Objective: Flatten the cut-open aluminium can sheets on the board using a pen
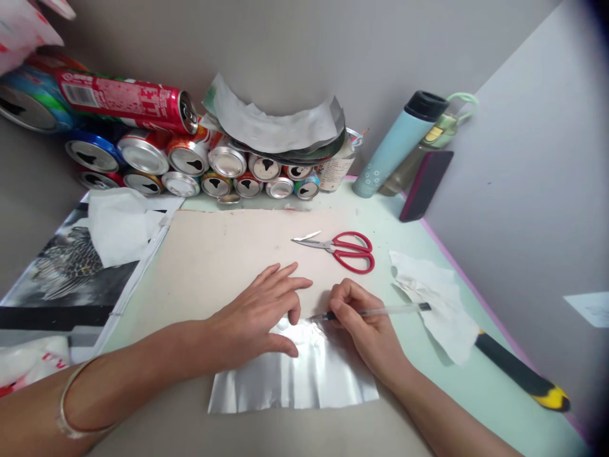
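Observation:
A shiny silver metal sheet (295, 384) with a slightly wavy surface lies at the near edge of a beige board (200, 254). My left hand (266, 311) is over the sheet's upper left part, fingers spread and holding nothing; whether it touches the metal I cannot tell. A clear pen (394, 310) is gripped between the thumb and fingers of my right hand (364, 324), its tip at the sheet's far edge. Just beyond my hands, red-handled scissors (340, 247) rest on the board, blades slightly apart, beside a small silver sliver (308, 235).
Stacked drink cans (228, 162) line the back wall, with curved metal sheets (276, 130) on top. At the back right stand a blue bottle (394, 149) and a dark phone (427, 186). Crumpled tissue (432, 298) and a black-yellow handle (518, 368) lie right; a fish picture (71, 257) lies left.

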The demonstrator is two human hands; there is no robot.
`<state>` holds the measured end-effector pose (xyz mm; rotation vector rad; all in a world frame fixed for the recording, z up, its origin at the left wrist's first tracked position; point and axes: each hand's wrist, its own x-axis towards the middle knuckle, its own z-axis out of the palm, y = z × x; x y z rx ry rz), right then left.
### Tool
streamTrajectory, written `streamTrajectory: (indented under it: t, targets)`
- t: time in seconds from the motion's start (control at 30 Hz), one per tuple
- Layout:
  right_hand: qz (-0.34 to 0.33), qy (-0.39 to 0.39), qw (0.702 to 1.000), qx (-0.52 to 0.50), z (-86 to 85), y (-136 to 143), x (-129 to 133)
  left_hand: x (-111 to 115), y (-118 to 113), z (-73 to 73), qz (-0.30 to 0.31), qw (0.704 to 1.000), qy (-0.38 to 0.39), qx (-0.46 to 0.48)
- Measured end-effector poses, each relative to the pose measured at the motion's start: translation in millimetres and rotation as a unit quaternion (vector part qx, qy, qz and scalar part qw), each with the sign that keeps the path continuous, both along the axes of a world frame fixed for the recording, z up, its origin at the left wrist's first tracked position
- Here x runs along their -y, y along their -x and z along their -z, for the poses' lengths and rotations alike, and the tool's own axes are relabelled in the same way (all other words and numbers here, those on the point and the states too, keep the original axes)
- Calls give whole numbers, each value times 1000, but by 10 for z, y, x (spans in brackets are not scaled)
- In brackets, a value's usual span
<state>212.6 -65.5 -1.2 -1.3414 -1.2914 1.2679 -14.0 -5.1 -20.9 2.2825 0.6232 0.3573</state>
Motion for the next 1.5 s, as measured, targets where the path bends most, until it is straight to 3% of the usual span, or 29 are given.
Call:
streamTrajectory:
  t: [0.6,0.97,1.23,1.5]
  targets:
    - [-22,-104,992,68,5,22,112,-7,-14,-12,-4,1000,8,12]
    - [-39,-60,988,133,-4,32,69,-10,-18,-4,-1,1000,1,9]
    - [-53,-102,979,166,-10,71,83,-15,-20,-47,-1,1000,13,1]
    - [-46,-79,980,175,-28,101,65,-14,-22,-41,-1,1000,17,8]
